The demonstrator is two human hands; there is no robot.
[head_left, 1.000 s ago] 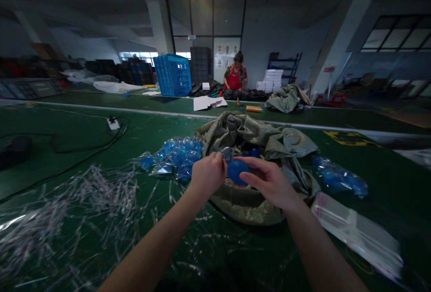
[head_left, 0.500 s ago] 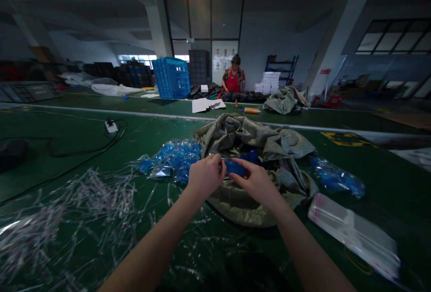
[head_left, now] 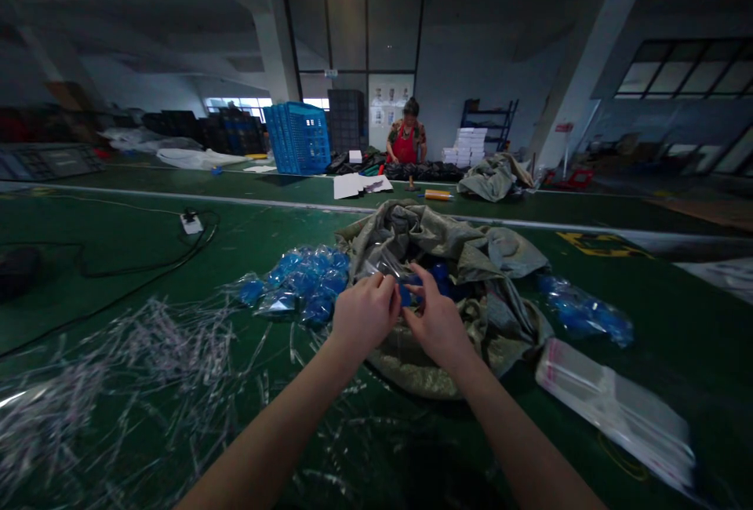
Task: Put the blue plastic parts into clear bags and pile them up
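Observation:
Both my hands meet over the mouth of a grey-green sack (head_left: pixel 500 255) on the green table. My left hand (head_left: pixel 365 312) is closed, pinching a clear plastic bag (head_left: pixel 385 263) that sticks up from its fingers. My right hand (head_left: pixel 436 320) is closed round a blue round piece (head_left: pixel 410 296), mostly hidden between the two hands. More blue pieces (head_left: pixel 440 272) show inside the sack just behind my fingers.
A heap of bagged blue pieces (head_left: pixel 306 278) lies left of the sack, more bagged blue pieces (head_left: pixel 585 314) lie right. A stack of clear bags (head_left: pixel 617 408) sits at lower right. Plastic strips (head_left: pixel 129 369) litter the left. A cable and power strip (head_left: pixel 191 221) lie far left. A person in red (head_left: pixel 405 137) works at the far table.
My hands have drawn together. The blue piece, plainly seen in my right hand a second ago, is now nearly covered, and the clear bag has risen above my left hand.

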